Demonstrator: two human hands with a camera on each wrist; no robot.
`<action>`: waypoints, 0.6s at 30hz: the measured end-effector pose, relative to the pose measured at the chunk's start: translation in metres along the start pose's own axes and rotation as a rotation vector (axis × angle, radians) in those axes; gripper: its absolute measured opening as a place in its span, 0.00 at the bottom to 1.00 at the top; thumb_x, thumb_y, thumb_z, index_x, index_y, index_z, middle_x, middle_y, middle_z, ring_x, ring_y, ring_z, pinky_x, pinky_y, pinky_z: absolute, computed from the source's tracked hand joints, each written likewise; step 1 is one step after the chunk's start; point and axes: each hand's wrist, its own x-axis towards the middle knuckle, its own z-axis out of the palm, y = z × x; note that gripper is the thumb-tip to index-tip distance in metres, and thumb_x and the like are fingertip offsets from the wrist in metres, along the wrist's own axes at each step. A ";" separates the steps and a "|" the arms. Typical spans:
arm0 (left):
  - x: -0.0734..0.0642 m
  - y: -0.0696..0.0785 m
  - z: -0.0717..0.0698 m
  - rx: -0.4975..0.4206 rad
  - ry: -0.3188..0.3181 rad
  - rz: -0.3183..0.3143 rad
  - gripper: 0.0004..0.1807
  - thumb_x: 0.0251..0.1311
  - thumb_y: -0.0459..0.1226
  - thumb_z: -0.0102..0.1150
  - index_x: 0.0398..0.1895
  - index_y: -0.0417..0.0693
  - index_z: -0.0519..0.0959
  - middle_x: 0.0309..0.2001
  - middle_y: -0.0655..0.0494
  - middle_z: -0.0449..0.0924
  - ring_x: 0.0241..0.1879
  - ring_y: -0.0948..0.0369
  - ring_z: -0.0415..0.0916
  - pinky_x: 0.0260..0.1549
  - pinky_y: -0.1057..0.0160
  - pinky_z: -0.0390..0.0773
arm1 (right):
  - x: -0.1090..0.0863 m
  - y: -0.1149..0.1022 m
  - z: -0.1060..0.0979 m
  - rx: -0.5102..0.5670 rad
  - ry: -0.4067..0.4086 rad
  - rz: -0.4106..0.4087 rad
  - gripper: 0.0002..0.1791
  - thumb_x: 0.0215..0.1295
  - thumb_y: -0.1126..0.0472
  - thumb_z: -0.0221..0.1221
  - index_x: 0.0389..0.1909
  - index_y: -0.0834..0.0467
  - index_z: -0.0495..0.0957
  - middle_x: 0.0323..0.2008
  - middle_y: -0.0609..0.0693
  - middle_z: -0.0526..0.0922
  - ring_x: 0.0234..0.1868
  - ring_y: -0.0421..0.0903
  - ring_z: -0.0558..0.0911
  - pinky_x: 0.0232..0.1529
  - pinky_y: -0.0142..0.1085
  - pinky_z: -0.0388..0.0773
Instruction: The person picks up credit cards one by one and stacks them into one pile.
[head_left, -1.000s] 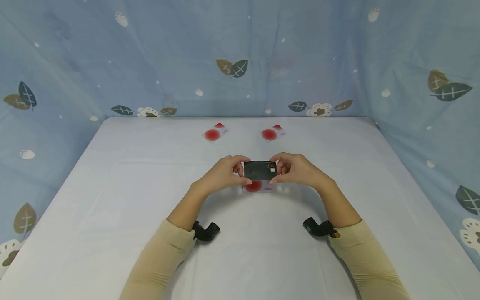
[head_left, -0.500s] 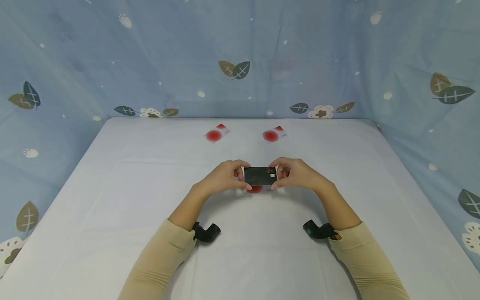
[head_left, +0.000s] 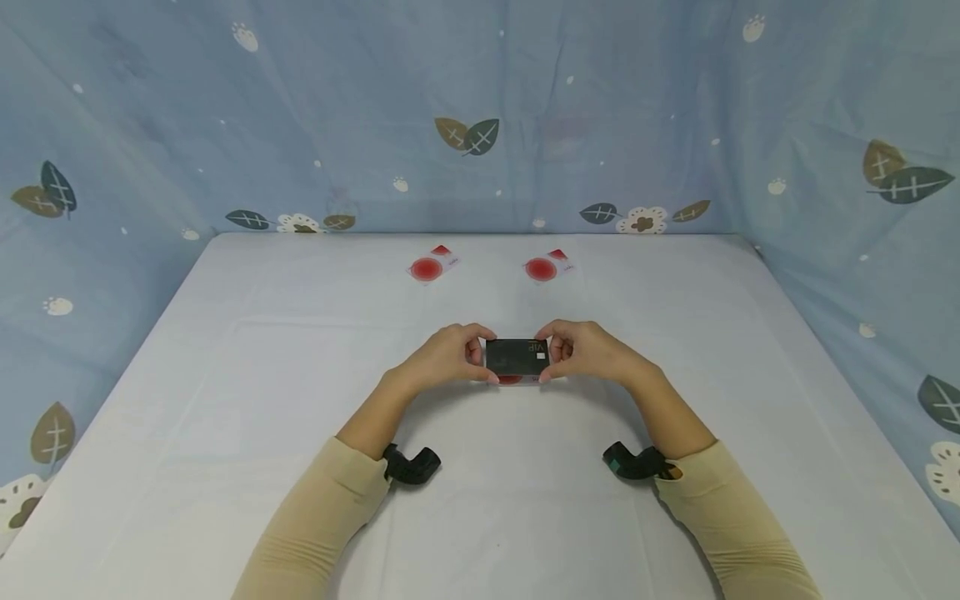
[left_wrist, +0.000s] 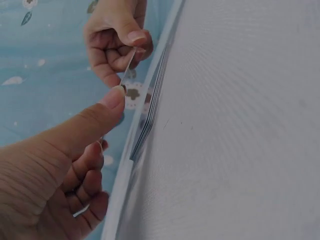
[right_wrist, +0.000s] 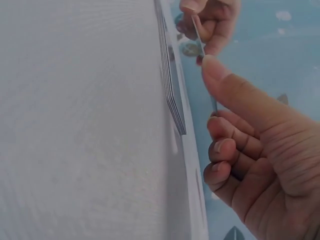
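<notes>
At the middle of the dial, a black card point(head_left: 517, 357) is pinched by both hands, thumb on its near edge and fingers on its far one. The left hand point(head_left: 446, 357) has its nine o'clock end, the right hand point(head_left: 588, 352) its three o'clock end, where "VIP" lettering and a pale square show. Both wrist views show the remaining fingers curled in and the card clear of a layered pile point(head_left: 511, 379) below it; from the head, a strip of that pile, part of a red circle on it, peeks out at six o'clock. Further out on the white table point(head_left: 300, 383) lie two red-marked cards: one point(head_left: 432, 266) between ten and eleven, the other point(head_left: 548, 267) between twelve and one. Beige sleeves point(head_left: 307, 517) come in from eight and four o'clock, a black wrist piece point(head_left: 411, 465) by each. At twelve hangs a blue curtain point(head_left: 360, 92) patterned with leaves.
</notes>
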 end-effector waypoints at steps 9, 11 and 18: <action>0.001 -0.001 0.005 0.010 -0.009 -0.018 0.31 0.44 0.44 0.74 0.51 0.40 0.75 0.23 0.61 0.74 0.25 0.64 0.68 0.34 0.65 0.69 | 0.002 0.008 0.004 -0.014 -0.011 -0.005 0.31 0.45 0.57 0.73 0.51 0.63 0.74 0.26 0.45 0.76 0.28 0.43 0.74 0.31 0.31 0.72; 0.001 -0.001 0.005 0.013 -0.009 -0.017 0.31 0.44 0.44 0.74 0.51 0.41 0.75 0.23 0.61 0.74 0.26 0.64 0.68 0.34 0.65 0.69 | 0.002 0.009 0.004 -0.017 -0.009 0.000 0.31 0.45 0.58 0.74 0.51 0.62 0.74 0.26 0.45 0.76 0.27 0.42 0.73 0.31 0.31 0.72; 0.001 -0.002 0.006 0.031 -0.007 -0.013 0.31 0.41 0.45 0.75 0.49 0.41 0.76 0.23 0.63 0.74 0.30 0.64 0.68 0.36 0.65 0.68 | 0.003 0.011 0.006 -0.030 -0.015 -0.023 0.32 0.44 0.57 0.74 0.50 0.64 0.75 0.25 0.46 0.76 0.26 0.41 0.72 0.29 0.30 0.70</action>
